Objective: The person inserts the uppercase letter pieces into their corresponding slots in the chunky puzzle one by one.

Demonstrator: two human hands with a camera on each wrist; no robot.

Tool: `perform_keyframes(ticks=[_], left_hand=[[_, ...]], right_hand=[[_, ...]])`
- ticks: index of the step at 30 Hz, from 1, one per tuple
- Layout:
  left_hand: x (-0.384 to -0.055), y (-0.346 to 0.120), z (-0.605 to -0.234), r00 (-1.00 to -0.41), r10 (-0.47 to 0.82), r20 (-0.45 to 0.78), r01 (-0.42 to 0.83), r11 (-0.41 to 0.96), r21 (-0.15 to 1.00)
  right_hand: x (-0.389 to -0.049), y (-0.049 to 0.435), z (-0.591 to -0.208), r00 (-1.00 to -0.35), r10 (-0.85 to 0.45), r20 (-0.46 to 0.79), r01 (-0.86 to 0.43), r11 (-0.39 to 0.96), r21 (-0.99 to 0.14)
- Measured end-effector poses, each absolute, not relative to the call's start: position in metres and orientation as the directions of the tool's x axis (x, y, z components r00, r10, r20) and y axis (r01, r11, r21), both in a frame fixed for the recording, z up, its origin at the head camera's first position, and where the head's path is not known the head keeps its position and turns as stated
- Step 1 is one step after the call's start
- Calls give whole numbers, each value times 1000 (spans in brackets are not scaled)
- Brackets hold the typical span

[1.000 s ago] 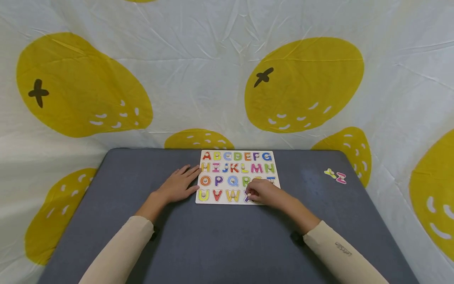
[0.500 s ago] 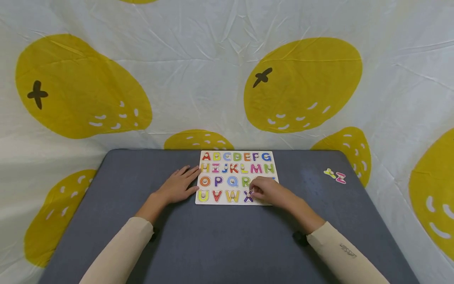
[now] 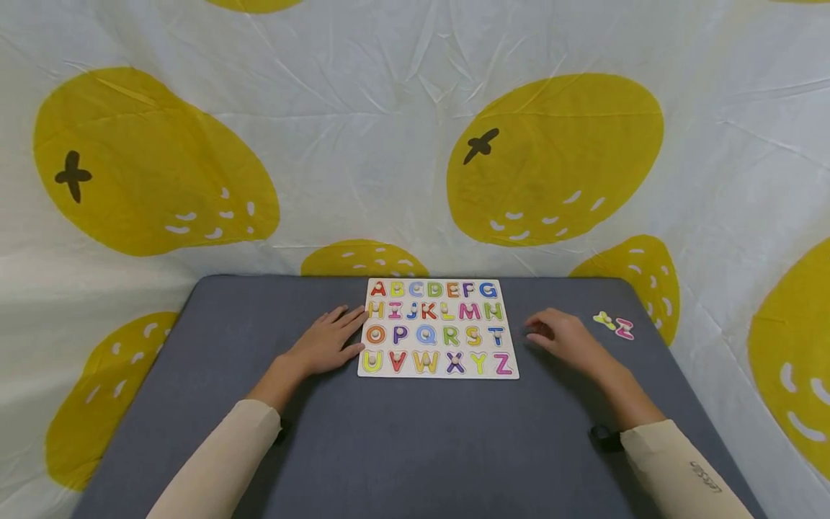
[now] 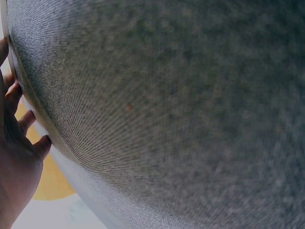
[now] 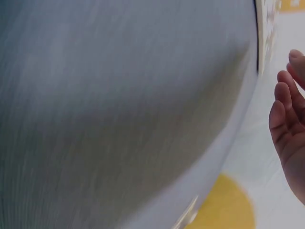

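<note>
A white alphabet puzzle board [image 3: 421, 347] lies on the dark grey table, most of its letters carrying small knobs. My left hand [image 3: 328, 343] rests with spread fingers against the board's left edge. To the right of the board, my right hand [image 3: 564, 337] hovers over the table, fingers loosely bent and holding nothing. Beyond it lie a yellow letter Y piece [image 3: 604, 320] and a pink letter Z piece [image 3: 625, 329], close together. The purple X piece [image 3: 455, 362] sits in the bottom row. The printed Y and Z spots beside it show no knobs.
The grey table [image 3: 415, 447] ends at a back edge just behind the board. A white curtain [image 3: 363, 166] with large yellow fruit shapes hangs behind and around it. Dark wrist straps sit at both sleeve ends.
My right hand has left the X piece and moved right, off the board, toward the loose letters. X now shows fully. The left hand stays in place.
</note>
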State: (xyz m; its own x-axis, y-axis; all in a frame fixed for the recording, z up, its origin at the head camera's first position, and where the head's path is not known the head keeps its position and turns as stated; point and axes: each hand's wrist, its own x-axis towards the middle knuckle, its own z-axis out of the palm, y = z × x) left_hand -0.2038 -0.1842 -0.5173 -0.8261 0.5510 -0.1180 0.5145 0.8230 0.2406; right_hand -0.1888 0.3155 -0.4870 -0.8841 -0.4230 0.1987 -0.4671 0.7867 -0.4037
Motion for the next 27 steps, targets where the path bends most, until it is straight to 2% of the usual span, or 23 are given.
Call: perform_keyframes(ticks=[5, 15, 20, 27], left_hand=[[-204, -184, -520, -830, 541, -132, 504, 831, 237], [-203, -184, -519, -833, 538, -127, 498, 830, 250], [-203, -184, -519, -832, 541, -123, 501, 828, 253], [-204, -184, -521, -835, 533, -135, 495, 835, 239]], right_hand=[[-191, 355, -483, -921, -341, 189, -390, 824, -412], [-197, 413, -485, -974, -211, 82, -226, 889, -399], [-204, 431, -491, -978, -198, 68, -209, 914, -348], [-212, 445, -501, -973, -197, 121, -225, 923, -312]])
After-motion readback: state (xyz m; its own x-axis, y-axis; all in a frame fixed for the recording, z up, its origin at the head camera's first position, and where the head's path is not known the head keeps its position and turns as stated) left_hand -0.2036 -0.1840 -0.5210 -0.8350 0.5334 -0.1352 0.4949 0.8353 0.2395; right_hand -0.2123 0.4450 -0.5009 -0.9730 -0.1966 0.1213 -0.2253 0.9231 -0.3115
